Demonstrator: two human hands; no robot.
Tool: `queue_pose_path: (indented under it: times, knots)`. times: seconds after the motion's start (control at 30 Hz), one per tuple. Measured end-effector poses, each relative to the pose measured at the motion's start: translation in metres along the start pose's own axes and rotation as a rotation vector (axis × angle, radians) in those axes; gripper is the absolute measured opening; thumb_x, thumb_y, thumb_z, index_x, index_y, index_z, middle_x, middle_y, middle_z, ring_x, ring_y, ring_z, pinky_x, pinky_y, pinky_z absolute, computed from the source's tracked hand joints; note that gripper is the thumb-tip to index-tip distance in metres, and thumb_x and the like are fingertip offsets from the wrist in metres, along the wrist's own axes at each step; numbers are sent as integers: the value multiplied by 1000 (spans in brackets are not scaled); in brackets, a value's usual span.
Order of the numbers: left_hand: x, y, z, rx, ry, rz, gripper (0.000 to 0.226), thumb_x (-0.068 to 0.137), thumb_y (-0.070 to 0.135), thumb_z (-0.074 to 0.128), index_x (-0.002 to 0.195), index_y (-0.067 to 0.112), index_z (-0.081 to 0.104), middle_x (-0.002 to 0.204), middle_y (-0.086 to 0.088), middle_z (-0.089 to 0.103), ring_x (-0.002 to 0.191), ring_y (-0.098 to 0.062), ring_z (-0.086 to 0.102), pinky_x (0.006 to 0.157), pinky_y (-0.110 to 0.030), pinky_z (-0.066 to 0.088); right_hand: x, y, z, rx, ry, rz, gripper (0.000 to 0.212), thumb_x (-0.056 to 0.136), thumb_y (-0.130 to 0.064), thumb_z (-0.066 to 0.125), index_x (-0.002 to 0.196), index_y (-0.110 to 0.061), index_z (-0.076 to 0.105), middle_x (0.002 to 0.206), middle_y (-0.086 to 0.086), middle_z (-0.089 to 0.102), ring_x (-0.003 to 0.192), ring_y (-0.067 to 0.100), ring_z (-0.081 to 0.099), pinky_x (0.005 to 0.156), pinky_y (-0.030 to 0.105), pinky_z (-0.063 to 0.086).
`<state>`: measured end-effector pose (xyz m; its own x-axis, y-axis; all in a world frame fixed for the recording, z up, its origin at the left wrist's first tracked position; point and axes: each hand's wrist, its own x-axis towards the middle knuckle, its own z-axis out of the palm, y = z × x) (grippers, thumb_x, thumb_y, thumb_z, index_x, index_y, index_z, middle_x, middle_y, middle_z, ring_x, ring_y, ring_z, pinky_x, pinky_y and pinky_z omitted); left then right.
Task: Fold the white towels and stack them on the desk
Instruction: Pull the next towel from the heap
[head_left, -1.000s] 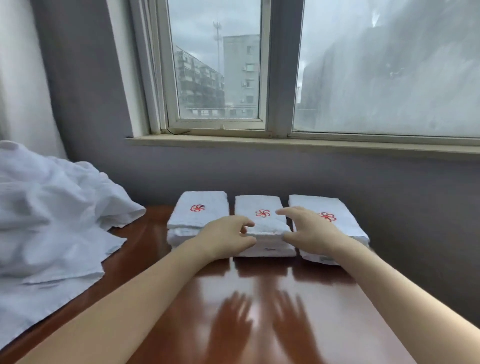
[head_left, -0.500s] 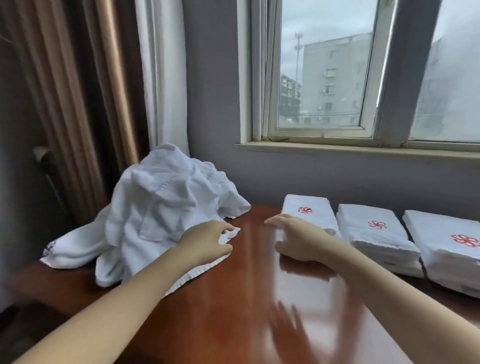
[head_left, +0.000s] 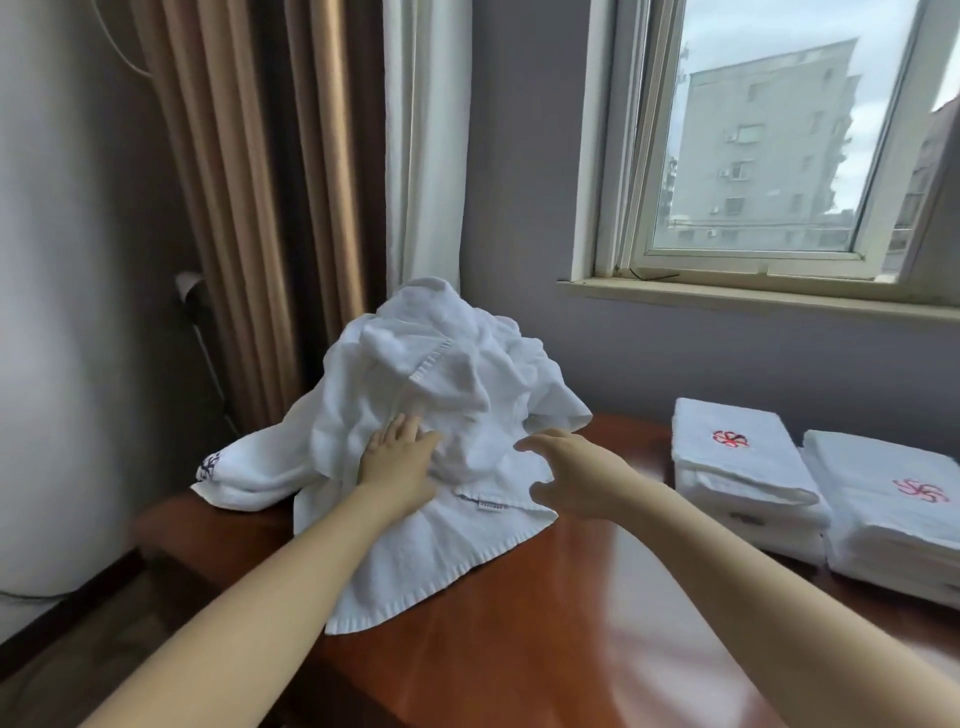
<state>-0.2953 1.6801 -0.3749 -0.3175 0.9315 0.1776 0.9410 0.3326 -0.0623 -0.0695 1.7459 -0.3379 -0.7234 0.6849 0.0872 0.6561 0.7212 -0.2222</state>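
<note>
The heap of unfolded white towels (head_left: 441, 374) is piled at the left rear of the desk (head_left: 571, 623). 1 flat flap (head_left: 415, 561) trails from it toward the near edge, so no single long axis can be told. The left hand (head_left: 397, 457), the nearer one, is laid on the heap's front slope, its fingers (head_left: 400, 426) straight and close together. The right hand (head_left: 571, 478) is held just beside the heap's right side, fingers spread and slightly curved, with nothing gripped. The heap lies ahead and to the left of it. 2 folded stacks (head_left: 737, 457) are set well apart on the right of the glossy brown top, below a window (head_left: 753, 156). Curtains (head_left: 249, 208) hang behind the heap.
</note>
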Motion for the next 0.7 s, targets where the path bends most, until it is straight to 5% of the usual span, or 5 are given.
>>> queue_pose_path:
  times: [0.17,0.23,0.37,0.5,0.7]
  knots:
    - [7,-5,10,-46,74,-171,98,93,34,60,155,19,-14,160,-20,-14,144,-39,22,114,-41,31,24,-13,20,44,-24,-28,60,89,-24,57,147,-29,40,154,-7,33,135,18,40,101,42,44]
    - [11,-7,10,-140,93,-221,99,94,36,59,154,18,-18,160,-22,1,139,-38,33,109,-40,36,33,-18,29,58,-37,-53,60,91,-26,58,147,-28,39,154,-6,32,137,18,38,97,38,43]
    - [18,-9,10,-226,317,-186,80,94,26,55,157,15,8,126,-7,60,116,-29,56,100,-38,40,45,-25,45,118,-44,-60,67,91,-31,59,151,-28,30,157,-3,29,141,19,34,106,39,39]
    - [13,4,5,-555,228,-96,35,84,21,59,118,27,67,112,3,69,109,-18,61,92,-29,45,51,-24,42,329,82,-33,75,94,-29,60,156,-17,19,160,4,23,146,19,26,113,31,27]
    - [-29,47,-23,-1135,-140,339,30,67,10,44,58,22,70,66,15,69,73,3,62,76,-12,42,48,-15,19,1038,117,213,94,84,-53,65,156,-26,12,156,-2,31,140,20,36,109,46,38]
